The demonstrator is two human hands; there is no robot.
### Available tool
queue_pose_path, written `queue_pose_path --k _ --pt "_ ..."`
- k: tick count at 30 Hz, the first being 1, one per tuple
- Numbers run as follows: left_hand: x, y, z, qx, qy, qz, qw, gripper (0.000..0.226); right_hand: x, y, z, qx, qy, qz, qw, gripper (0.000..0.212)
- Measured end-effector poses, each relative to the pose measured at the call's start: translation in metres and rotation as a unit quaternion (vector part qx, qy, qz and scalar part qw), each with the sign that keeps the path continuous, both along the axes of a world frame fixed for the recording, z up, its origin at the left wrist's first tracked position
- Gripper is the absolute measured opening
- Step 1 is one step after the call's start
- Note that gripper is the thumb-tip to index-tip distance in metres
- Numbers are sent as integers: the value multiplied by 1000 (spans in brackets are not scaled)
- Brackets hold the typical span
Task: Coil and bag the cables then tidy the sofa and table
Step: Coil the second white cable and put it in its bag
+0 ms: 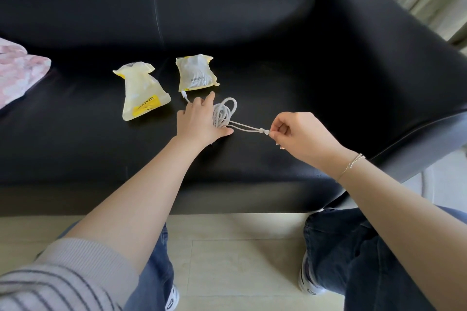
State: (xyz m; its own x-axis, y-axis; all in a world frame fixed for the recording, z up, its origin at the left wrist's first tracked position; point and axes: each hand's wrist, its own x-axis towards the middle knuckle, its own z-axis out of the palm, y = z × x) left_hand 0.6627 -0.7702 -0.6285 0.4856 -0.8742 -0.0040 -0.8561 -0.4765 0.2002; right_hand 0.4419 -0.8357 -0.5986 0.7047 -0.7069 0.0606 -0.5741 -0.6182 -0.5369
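- The black leather sofa [278, 58] fills the upper two thirds of the frame, seat running across the middle, armrest sweeping down the right side.
- Pale floor tiles [240, 247] take the bottom strip, with jeans-clad knees either side and striped sleeve at lower left.
- A pink patterned cushion [17, 70] pokes in at the left edge, resting on the seat.
- Two yellow-tinted plastic bags sit centre-frame on the seat: the left bag [140, 92] with a yellow label, and just right of it the right bag [197, 73] with grey contents showing through.
- The left hand [199, 121] lies centre-frame, fingers straight and spread, pressing the near side of the coil down onto the seat.
- The right hand [300, 134] sits to the right of centre, fingers curled, thumb and forefinger pinching the cable's end; a thin bracelet [351, 165] circles the wrist.
- The white cable [225, 115] is bundled in loops under the left hand, two strands stretching right to the pinch.
- A small white plug [184, 95] lies just below the right bag, its lead running under the left hand.
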Motion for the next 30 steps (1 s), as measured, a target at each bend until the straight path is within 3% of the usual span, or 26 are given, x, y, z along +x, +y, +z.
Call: queue_pose_path --k 14,19,25,30 --pt "-9 10 3 68 -40 -58 995 123 1 4 1 6 -3 13 1000 8" --pt "-3 14 11 125 18 -94 987 122 1 4 1 -7 9 16 1000 8" --pt "4 12 10 17 95 -42 994 104 1 7 -2 3 17 43 999 9" --pt "-1 8 -4 -33 -24 -18 999 82 1 8 -3 -2 38 56 998 7"
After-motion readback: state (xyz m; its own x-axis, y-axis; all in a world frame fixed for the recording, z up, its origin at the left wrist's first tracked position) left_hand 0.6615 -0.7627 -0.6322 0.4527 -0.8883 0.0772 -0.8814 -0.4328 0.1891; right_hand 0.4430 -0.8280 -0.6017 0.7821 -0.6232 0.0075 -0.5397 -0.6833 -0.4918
